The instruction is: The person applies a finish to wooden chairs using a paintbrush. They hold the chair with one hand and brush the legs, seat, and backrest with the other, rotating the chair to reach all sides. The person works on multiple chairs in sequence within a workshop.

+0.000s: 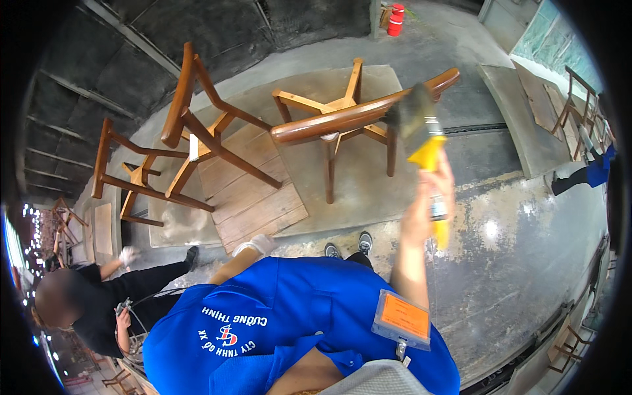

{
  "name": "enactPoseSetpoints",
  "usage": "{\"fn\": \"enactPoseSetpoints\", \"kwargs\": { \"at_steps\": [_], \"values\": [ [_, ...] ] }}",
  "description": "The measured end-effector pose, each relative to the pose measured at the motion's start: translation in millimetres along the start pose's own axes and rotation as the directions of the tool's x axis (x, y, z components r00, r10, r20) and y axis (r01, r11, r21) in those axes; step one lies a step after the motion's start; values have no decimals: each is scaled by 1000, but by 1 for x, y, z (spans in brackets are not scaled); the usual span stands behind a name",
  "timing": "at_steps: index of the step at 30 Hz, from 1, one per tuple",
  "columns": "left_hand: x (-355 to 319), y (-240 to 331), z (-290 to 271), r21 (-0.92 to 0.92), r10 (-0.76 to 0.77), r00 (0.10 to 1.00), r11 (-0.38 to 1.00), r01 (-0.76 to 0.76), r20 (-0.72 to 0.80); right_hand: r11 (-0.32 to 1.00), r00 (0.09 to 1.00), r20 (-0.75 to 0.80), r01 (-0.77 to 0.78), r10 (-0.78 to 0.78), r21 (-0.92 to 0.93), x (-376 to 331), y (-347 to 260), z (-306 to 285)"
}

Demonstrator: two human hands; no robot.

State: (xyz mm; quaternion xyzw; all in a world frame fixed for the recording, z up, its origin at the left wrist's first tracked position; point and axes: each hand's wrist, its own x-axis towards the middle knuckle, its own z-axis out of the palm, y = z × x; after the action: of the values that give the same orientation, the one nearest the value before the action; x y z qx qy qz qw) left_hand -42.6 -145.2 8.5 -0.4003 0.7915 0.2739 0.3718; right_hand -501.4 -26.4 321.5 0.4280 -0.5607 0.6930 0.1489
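My bare right hand (431, 197) is closed round the yellow handle of a wide, dark-bristled brush (428, 131). The brush is slightly smeared by motion. Its bristles overlap the right part of a brown wooden chair frame's curved top rail (349, 120); whether they touch it I cannot tell. This frame has no seat, and its legs rest on a grey board. My left hand (262, 245), in a whitish glove, hangs low in front of my blue shirt, near a planked wooden board (253, 204). Its fingers are too unclear to read, and nothing shows in it.
Two more wooden chair frames stand to the left, one nearer (217, 131) and one farther left (135, 174). A co-worker in black (118, 296) is at lower left, holding a tool with a hose. Red containers (395, 20) stand at the back. Another person (596, 171) is at far right.
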Motion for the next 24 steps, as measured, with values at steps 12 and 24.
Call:
{"fn": "enactPoseSetpoints", "kwargs": {
  "at_steps": [12,24],
  "values": [
    [15,36,-26,-595,-201,966,801,67,-162,962,995,-96,-50,25,-268,80,-20,-11],
    [30,34,29,-150,-9,984,988,-18,-176,972,994,-30,-109,105,-207,103,39,-30]
  ]
}}
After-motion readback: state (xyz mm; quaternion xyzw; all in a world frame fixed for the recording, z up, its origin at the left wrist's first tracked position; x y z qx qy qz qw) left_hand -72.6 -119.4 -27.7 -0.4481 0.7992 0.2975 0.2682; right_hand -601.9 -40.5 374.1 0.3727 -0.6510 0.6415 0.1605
